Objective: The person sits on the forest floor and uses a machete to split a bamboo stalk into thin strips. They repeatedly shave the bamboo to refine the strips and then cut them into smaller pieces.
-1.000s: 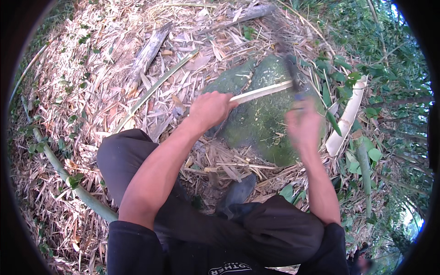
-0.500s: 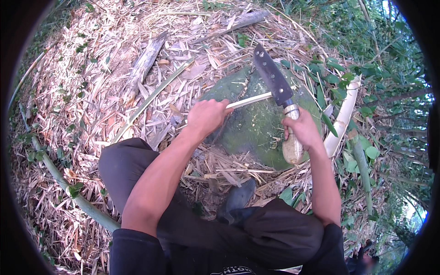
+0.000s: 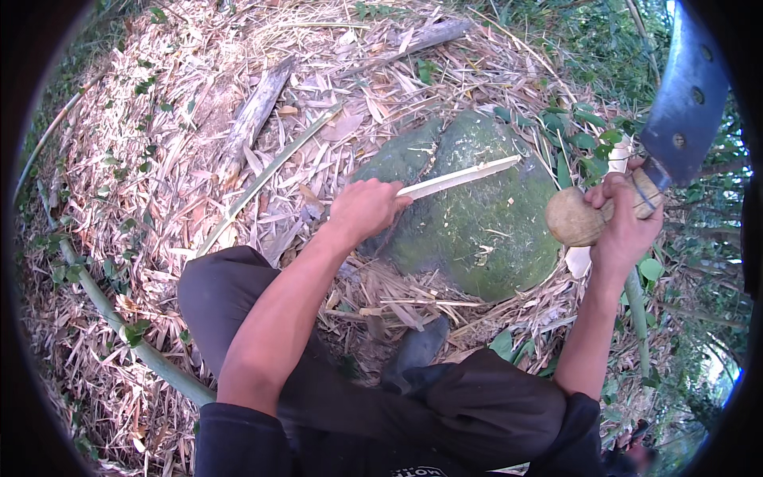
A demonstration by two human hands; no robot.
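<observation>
Closed around one end of a pale split bamboo strip (image 3: 465, 179), my left hand (image 3: 364, 208) is over the left edge of a mossy green rock (image 3: 497, 250). The strip slants up to the right across the rock, its far end pointed away from me. Off to the right, my right hand (image 3: 624, 230) grips the wooden handle (image 3: 574, 219) of a machete. Its wide dark blade (image 3: 690, 99), pierced with several holes, is raised at the upper right, well apart from the strip.
Dry leaves and shavings (image 3: 381, 278) cover the ground. A long split bamboo piece (image 3: 270, 179) and a weathered log (image 3: 258, 107) lie to the left. A green pole (image 3: 171, 370) runs along the lower left. Leafy plants (image 3: 592, 127) grow on the right.
The machete has swung away from the bamboo strip, up and to the right, with my right hand. The strip's far end is now uncovered. My left hand has barely moved.
</observation>
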